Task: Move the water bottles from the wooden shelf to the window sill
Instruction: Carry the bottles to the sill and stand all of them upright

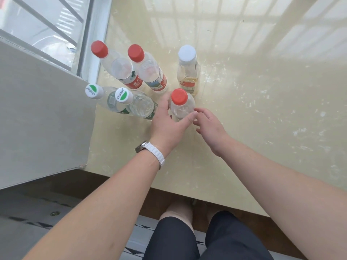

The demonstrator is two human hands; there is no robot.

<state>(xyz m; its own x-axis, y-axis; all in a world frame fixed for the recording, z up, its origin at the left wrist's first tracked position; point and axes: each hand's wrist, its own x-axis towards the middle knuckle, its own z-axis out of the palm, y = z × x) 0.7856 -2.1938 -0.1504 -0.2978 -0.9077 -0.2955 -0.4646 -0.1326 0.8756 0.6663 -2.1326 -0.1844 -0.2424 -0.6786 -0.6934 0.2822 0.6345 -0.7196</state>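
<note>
Several water bottles stand on the cream stone window sill (244,102). Nearest me is a clear red-capped bottle (181,105), and my left hand (167,122) is wrapped around its body, thumb on the right side. My right hand (210,126) hovers just right of that bottle with fingers apart, fingertips close to it, holding nothing. Behind stand two red-capped bottles (120,66) (148,70) and a white-capped bottle (187,72) with yellowish liquid. Two green-and-white-capped bottles (101,96) (135,104) stand to the left. The wooden shelf is out of view.
A grey wall corner (43,113) juts in at the left beside the bottles. The window frame and glass (56,29) lie at the top left. The sill's front edge has a dark wooden trim (131,186); my legs and a patterned floor are below.
</note>
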